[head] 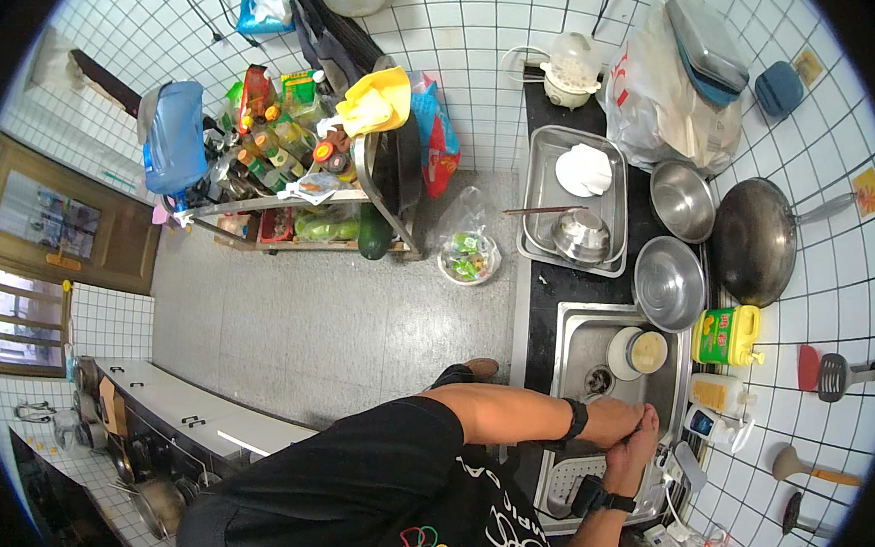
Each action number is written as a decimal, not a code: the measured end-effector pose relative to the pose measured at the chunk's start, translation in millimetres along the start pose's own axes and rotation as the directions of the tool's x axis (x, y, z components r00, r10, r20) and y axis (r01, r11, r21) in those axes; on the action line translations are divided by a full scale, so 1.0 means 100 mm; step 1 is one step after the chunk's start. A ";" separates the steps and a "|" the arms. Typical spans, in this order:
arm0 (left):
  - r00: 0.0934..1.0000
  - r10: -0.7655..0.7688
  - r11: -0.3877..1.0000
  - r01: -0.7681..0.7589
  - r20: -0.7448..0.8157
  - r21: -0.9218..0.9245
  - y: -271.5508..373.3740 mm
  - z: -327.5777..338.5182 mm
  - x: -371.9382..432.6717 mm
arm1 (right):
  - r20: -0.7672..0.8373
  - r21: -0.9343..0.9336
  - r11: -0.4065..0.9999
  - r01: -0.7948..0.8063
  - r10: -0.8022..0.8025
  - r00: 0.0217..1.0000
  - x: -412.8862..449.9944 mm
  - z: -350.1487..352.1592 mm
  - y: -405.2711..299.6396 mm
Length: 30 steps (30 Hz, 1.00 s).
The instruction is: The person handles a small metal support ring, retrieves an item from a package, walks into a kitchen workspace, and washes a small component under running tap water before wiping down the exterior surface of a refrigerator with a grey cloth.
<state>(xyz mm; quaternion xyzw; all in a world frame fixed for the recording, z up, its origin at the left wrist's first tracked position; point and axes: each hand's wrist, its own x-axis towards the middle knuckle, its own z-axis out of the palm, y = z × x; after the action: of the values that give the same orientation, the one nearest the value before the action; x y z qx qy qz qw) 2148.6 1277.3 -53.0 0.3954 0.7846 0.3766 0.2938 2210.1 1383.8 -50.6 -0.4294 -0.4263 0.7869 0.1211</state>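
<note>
My left hand and my right hand meet over the right side of a stainless steel sink. They touch each other, fingers overlapping. Whether anything lies between them is hidden. Each wrist wears a black band, the right one with a dark device. Beyond the hands, inside the basin, stand a white plate and a bowl with pale contents. The metal drain strainer shows to the left of my hands. A perforated drain tray sits in the sink's lower part.
Beside the sink stand metal basins, a wok, a yellow oil jug and pump bottles. Steel trays hold white dishes, a metal bowl and chopsticks. A bin and a loaded rack stand behind.
</note>
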 end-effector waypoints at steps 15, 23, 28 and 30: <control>0.949 0.275 0.916 -0.211 -0.153 0.340 0.08 0.21 -0.01 | -0.066 0.119 0.993 0.009 -0.001 0.998 0.13 -0.34 0.14; 0.940 0.320 0.865 -0.239 -0.119 0.441 0.15 0.21 -0.06 | -0.062 0.156 0.984 -0.083 0.093 0.994 0.10 -0.46 0.16; 0.933 0.324 0.844 -0.212 -0.154 0.492 0.06 0.27 -0.09 | -0.032 0.109 0.980 -0.168 0.172 0.985 0.01 -0.29 0.12; 0.937 0.319 0.846 -0.212 -0.146 0.490 0.13 0.23 -0.10 | 0.172 0.037 0.999 -0.022 0.015 0.985 0.09 -0.48 0.16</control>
<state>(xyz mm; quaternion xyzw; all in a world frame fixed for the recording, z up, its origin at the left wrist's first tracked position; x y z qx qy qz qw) 2176.9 1282.0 -53.7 0.5151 0.8170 0.2553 0.0455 2244.7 1406.2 -81.3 -0.3614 -0.4157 0.8303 0.0848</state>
